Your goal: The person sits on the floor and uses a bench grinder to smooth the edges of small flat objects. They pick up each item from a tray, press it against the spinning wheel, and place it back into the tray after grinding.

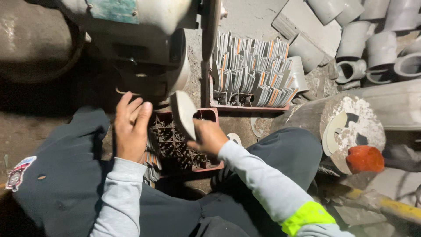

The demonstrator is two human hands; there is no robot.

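My left hand (130, 127) hovers open, fingers spread, just below the grinder (144, 48) housing; it could brush the wheel. My right hand (207, 136) pinches a grey curved plate (183, 113) upright over the red crate (184, 145). A loose grip risks a snatch or a drop into the crate.

The curved piece (183, 113) in the right hand (209, 137) looks like dull grey plastic, matt and dusty. Behind it, the grinder (144, 39) has a scuffed, painted metal body. The crate (208, 115) under the piece is reddish plastic, grimy. Sleeves (263, 175) are soft grey cloth; the cuff band (307, 216) is bright yellow-green fabric. The floor (30, 114) looks rough and gritty.
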